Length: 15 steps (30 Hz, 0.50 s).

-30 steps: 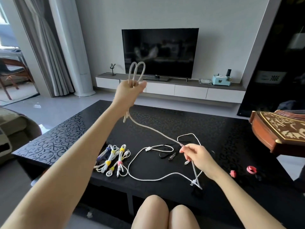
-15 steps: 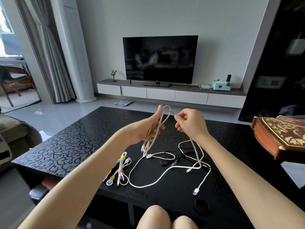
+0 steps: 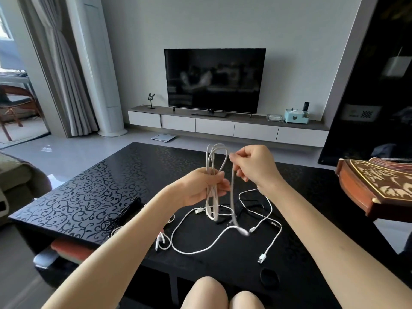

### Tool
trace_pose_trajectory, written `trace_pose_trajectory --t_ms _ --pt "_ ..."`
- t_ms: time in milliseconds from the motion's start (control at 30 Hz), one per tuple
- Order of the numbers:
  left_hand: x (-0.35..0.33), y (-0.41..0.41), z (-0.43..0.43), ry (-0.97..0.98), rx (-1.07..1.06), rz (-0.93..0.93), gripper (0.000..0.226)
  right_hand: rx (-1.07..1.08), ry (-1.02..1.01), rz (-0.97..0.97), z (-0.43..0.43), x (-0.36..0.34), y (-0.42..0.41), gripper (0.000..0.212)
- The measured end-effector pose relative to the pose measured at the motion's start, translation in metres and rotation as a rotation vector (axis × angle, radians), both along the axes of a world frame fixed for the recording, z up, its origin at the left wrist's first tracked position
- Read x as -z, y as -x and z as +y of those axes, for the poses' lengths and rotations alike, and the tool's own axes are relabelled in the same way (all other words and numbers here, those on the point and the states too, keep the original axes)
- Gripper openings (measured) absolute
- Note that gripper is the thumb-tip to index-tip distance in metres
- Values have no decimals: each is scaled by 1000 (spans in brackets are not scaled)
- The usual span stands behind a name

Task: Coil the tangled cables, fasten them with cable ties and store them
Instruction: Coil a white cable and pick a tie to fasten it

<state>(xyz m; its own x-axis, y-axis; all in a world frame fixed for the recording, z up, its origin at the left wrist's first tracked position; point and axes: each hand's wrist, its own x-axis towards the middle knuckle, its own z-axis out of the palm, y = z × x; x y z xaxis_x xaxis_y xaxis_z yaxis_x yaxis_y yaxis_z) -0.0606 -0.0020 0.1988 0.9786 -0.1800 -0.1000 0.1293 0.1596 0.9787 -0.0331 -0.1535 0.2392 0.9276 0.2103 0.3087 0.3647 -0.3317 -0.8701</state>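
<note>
Head view: a person sits at a black tabletop (image 3: 89, 186) with both hands raised over it.
Black bundle (image 3: 124, 214): lies on the tabletop at the left, well apart from the hands.
Finished coils (image 3: 161, 238): white, mostly hidden under the left forearm.
Left hand (image 3: 200, 188): fingers curled round the gathered loops, probably as the fixed anchor that keeps them even.
White cable (image 3: 215, 170): its loops stand above the left fist and hang below it, and one strand crosses to the right.
Right hand (image 3: 252, 166): just beside the coil, thumb and forefinger pinching that strand, seemingly to feed the next loop.
Loose cables (image 3: 200, 246): sprawled on the tabletop under both hands, not yet coiled.
Black ring (image 3: 269, 277): near edge, right; likely a tie, untouched.
</note>
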Motion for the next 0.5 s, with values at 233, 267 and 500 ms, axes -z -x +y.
trace_pose_trajectory --t_ms 233,267,500 --pt "-4 8 -14 136 165 -63 13 -1 -28 -119 6 -5 0 14" --pt "-4 9 -14 146 167 -64 13 -11 -19 -140 6 -6 -1 14" --pt "-6 6 -25 162 -40 3 26 -120 -65 -133 2 -6 -4 14"
